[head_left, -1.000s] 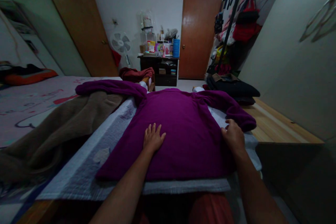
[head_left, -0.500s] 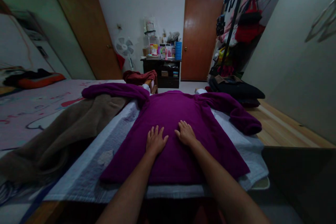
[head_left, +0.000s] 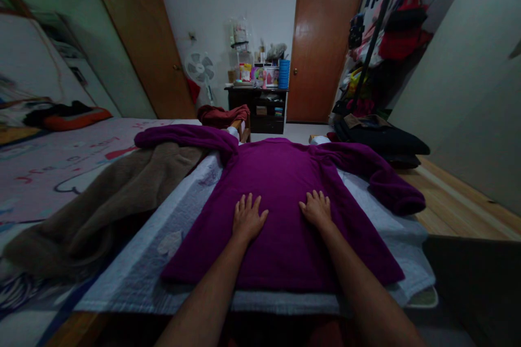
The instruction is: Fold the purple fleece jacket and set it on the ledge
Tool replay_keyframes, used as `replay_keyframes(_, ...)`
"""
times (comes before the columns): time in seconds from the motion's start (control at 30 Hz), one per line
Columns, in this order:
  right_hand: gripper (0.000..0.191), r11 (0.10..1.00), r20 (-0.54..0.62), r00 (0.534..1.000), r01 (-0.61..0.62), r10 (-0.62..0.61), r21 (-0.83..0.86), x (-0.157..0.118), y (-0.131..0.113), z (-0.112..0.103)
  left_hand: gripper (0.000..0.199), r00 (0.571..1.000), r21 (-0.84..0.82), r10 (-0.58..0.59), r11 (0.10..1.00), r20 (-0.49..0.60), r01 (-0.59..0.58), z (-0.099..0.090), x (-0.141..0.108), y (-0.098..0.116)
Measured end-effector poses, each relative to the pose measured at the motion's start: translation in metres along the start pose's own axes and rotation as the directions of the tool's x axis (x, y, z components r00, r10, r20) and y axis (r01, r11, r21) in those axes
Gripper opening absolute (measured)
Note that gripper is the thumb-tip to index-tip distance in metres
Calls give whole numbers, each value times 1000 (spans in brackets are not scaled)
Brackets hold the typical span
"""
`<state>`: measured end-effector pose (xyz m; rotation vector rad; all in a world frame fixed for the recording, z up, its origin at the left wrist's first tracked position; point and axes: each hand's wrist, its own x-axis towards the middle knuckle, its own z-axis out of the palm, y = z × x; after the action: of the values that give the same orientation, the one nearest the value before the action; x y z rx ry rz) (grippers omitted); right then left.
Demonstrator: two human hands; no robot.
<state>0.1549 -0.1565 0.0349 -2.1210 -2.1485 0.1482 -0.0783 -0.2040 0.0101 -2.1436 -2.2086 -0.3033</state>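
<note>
A purple long-sleeved top (head_left: 280, 173) lies spread out, its hem toward me and its sleeves stretched to both sides. Under it is a pale blue-white cloth (head_left: 195, 184) covering the surface. My left hand (head_left: 249, 218) rests flat on the left middle of the top, fingers spread. On the right middle, my right hand (head_left: 316, 209) also lies flat with its fingers apart. Neither hand grips the fabric. The left sleeve reaches over a brown fleecy garment (head_left: 134, 184); the right sleeve is bent near the cloth's right edge.
A bed with a pink patterned sheet (head_left: 73, 157) adjoins on the left. Dark folded clothes (head_left: 382, 138) are stacked on a wooden board (head_left: 451, 195) at right. Farther back stand a white fan (head_left: 201, 68), a dark cabinet (head_left: 256, 111) and a closed door (head_left: 317, 54).
My right hand has slid to the right across the top, away from my left hand. My left hand stays about where it was on the fabric. The view has shifted slightly.
</note>
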Motion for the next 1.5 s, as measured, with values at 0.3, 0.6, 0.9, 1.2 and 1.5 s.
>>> replay_keyframes(0.3, 59, 972, 107, 968, 216, -225, 93, -47, 7, 0, 61, 1000, -28, -2, 1000, 3, 2, 2, -1, -1)
replay_keyframes(0.6, 57, 982, -59, 980, 189, -189, 6, -61, 25, 11, 31, 989, -123, 66, 989, -131, -83, -30, -15, 10)
replay_keyframes(0.9, 54, 978, -83, 975, 208, -207, 1, -64, 24, 6, 38, 951, -212, 305, 934, 53, -288, -42, -70, 24)
replay_keyframes(1.2, 46, 864, -52, 880, 474, -473, 167, -99, -31, 7, 49, 962, -164, 262, 955, 76, -248, -24, -81, 19)
replay_keyframes(1.5, 53, 919, -14, 922, 385, -386, 86, -103, 2, 4, 50, 964, -164, 255, 957, 80, -239, -23, -81, 17)
